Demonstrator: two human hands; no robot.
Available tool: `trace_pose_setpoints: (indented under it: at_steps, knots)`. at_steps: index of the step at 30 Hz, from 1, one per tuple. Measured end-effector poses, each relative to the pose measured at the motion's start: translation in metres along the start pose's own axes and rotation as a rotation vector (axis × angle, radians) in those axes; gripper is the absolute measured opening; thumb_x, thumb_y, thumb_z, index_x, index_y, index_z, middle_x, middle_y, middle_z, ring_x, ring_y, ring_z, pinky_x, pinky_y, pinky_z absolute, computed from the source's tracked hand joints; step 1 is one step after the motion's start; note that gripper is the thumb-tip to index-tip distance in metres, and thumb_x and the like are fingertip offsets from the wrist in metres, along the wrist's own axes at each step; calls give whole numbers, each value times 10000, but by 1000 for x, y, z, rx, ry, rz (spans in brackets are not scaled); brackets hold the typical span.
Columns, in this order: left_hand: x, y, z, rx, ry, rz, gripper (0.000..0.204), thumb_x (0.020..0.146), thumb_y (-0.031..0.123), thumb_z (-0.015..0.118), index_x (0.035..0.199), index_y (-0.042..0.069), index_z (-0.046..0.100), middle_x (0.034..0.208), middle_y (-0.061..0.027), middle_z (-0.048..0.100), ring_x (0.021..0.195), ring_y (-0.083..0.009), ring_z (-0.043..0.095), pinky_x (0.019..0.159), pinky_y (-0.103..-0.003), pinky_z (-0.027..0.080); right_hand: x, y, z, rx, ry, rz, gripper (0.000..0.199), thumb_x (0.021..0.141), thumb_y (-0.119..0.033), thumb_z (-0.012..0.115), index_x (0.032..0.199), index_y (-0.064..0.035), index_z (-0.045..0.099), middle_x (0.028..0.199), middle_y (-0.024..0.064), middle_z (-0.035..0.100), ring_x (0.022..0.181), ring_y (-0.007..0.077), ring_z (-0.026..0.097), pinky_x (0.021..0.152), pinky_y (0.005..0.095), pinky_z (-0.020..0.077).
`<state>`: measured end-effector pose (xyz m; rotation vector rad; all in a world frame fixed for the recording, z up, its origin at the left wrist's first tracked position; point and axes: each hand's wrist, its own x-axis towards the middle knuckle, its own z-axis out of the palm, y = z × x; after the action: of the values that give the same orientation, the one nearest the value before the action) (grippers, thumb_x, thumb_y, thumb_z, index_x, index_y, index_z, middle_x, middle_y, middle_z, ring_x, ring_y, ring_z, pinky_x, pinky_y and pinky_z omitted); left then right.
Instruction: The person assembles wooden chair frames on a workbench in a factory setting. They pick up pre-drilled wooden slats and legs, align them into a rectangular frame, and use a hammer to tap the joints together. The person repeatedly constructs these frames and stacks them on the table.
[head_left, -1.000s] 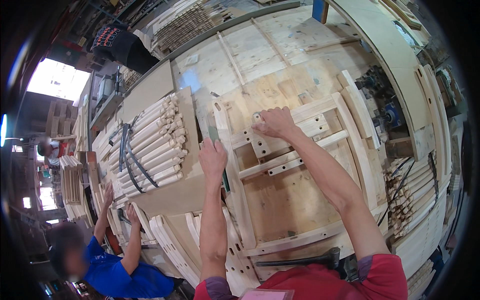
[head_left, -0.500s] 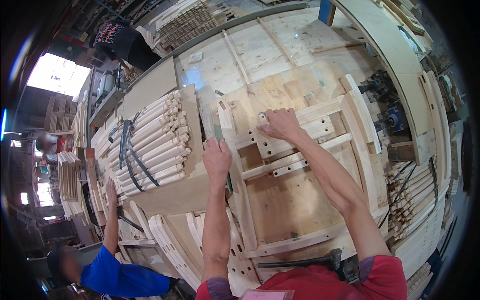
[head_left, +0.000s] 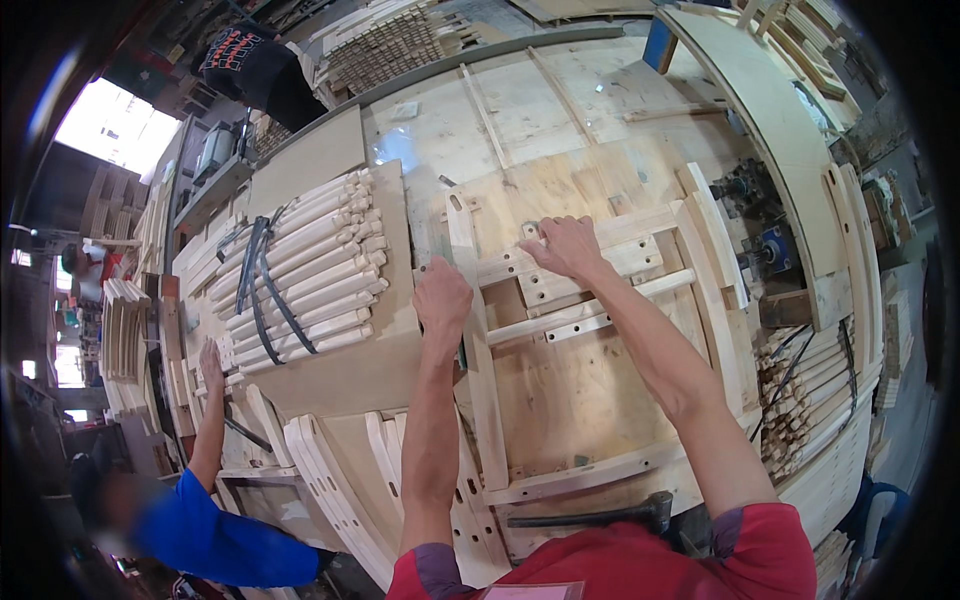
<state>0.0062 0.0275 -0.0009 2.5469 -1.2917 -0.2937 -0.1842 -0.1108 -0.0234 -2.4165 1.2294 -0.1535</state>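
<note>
A pale wooden frame (head_left: pixel 610 475) of rails and posts lies flat on the plywood bench before me. My left hand (head_left: pixel 442 297) is closed in a fist beside the frame's left post (head_left: pixel 484 385); whatever it grips is hidden. Over the upper rail, my right hand (head_left: pixel 566 247) curls its fingers and thumb near a small drilled block (head_left: pixel 530 236); its hold is partly hidden. Beneath that wrist sits a drilled wooden plate (head_left: pixel 628 258). Lower down, a round rail (head_left: pixel 650 290) crosses the frame, with a drilled strip (head_left: pixel 578 329) next to it.
Strapped spindles (head_left: pixel 300 270) lie on cardboard at left, with curved slotted boards (head_left: pixel 335 500) nearer. A hammer (head_left: pixel 655 512) rests against my front. Clamp hardware (head_left: pixel 770 245) flanks the right side. One co-worker in blue (head_left: pixel 225 530) reaches in at left; another in black (head_left: pixel 265 80) bends farther back.
The view has shifted slightly. My left hand has moved a little up, its fist turned somewhat. My right hand keeps its place at the upper rail. The co-worker in blue has moved lower left.
</note>
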Motion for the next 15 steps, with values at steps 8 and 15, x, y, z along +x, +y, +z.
trace_pose_setpoints:
  at_steps: [8,15]
  knots:
    - [-38,0,-1,21,-9,-59,224,981,227,547,987,6,583,957,-250,713,893,-467,696,794,-575,535,3,7,6,-64,9,12,550,935,-598,565,1040,-83,727,943,142,742,944,298,689,886,480,408]
    - [-41,0,5,62,63,-41,271,977,279,554,972,8,564,896,-280,686,837,-499,664,766,-607,497,1,10,12,-12,46,-2,574,933,-617,555,1039,-77,718,969,142,737,986,298,676,917,477,386]
